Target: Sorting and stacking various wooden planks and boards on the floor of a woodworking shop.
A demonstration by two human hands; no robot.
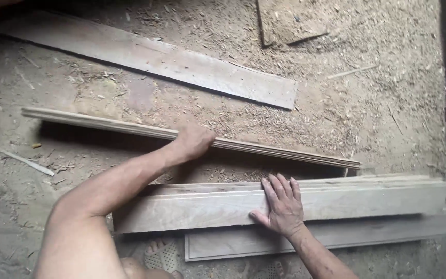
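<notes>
Long moulded wooden strip (285, 151) raised on edge, running from far left to near right across mid scene; left hand (194, 141) closed over its middle. Nearer: stack of thick wooden boards (367, 199), right hand (282, 206) flat on the top board. Far side: long flat wooden plank (150, 57) lying on the sawdust-covered floor (388, 77). Small square wooden offcut (287, 20) farthest, right of centre.
</notes>
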